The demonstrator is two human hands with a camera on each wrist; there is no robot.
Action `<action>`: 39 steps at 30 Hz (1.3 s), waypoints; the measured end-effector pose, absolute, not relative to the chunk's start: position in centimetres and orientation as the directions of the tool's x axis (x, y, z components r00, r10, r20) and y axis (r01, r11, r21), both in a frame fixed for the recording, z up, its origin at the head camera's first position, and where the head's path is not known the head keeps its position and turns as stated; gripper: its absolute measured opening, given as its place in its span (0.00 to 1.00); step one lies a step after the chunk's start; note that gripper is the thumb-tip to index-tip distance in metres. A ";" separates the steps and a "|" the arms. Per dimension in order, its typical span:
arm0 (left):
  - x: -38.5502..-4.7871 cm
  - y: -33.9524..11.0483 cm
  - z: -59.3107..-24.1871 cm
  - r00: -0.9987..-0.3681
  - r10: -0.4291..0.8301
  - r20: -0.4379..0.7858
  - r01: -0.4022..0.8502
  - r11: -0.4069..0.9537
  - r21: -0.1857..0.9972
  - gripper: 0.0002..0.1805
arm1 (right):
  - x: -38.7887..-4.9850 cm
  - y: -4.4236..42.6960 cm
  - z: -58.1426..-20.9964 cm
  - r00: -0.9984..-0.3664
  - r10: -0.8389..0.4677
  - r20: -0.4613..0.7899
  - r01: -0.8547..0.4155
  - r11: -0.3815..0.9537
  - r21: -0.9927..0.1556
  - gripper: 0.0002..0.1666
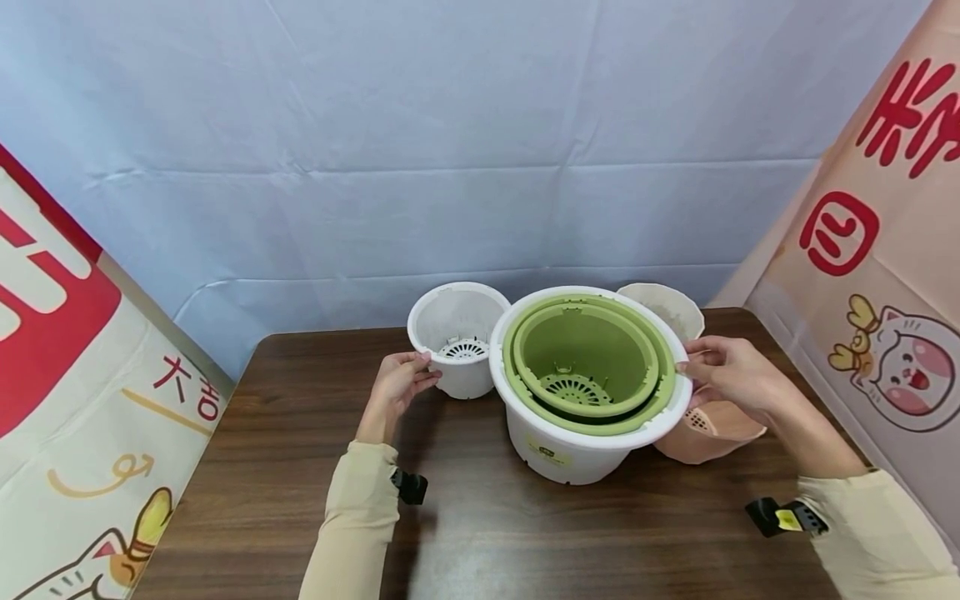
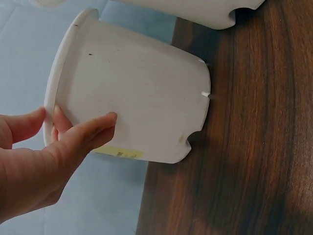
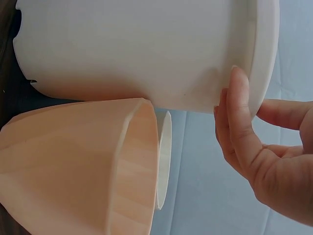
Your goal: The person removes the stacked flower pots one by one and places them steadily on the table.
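My left hand (image 1: 399, 385) pinches the rim of a small white plastic pot (image 1: 468, 382) with a slotted bottom. In the left wrist view the thumb lies at the rim of this white pot (image 2: 142, 88), with fingers against its outer wall. On the other side, my right hand (image 1: 738, 375) grips the right rim of a large white pot (image 1: 566, 457). Inside that one nest an outer green pot (image 1: 592, 429) and an inner green pot (image 1: 588, 350). The right wrist view shows my fingers (image 3: 239, 105) under the rim of the large pot (image 3: 127, 54).
Right of the large pot stands a peach-coloured pot (image 1: 705, 446), partly hidden by it and my hand. A cream pot (image 1: 667, 304) is behind. All stand on a dark wooden table (image 1: 300, 450), before a pale blue cloth (image 1: 450, 167). Printed banners (image 1: 862, 208) flank both sides.
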State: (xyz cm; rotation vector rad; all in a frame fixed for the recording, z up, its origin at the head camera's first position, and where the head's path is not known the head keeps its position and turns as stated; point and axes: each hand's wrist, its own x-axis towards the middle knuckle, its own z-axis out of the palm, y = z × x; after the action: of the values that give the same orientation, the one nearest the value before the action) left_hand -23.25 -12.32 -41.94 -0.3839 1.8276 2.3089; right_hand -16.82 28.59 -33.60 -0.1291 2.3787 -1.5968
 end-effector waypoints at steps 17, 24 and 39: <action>-23.4 -12.1 -41.7 -0.958 -0.044 -0.285 -0.270 -0.210 0.940 0.09 | -16.8 28.7 -33.7 -0.958 -0.227 -0.178 0.080 0.385 -0.919 0.25; -23.3 -11.9 -41.6 -0.957 -0.044 -0.287 -0.275 -0.184 0.944 0.12 | -16.8 28.7 -33.7 -0.957 -0.223 -0.183 0.087 0.385 -0.919 0.25; -22.3 -11.7 -40.4 -0.934 -0.037 -0.356 -0.349 -0.128 0.928 0.14 | -16.9 28.7 -33.8 -0.957 -0.230 -0.174 0.081 0.366 -0.927 0.24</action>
State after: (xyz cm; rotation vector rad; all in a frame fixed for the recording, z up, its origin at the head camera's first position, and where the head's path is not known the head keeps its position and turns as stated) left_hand -22.30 -11.69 -40.45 -0.4357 1.9199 2.1695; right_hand -16.89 28.70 -33.81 -0.1325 2.3557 -1.6232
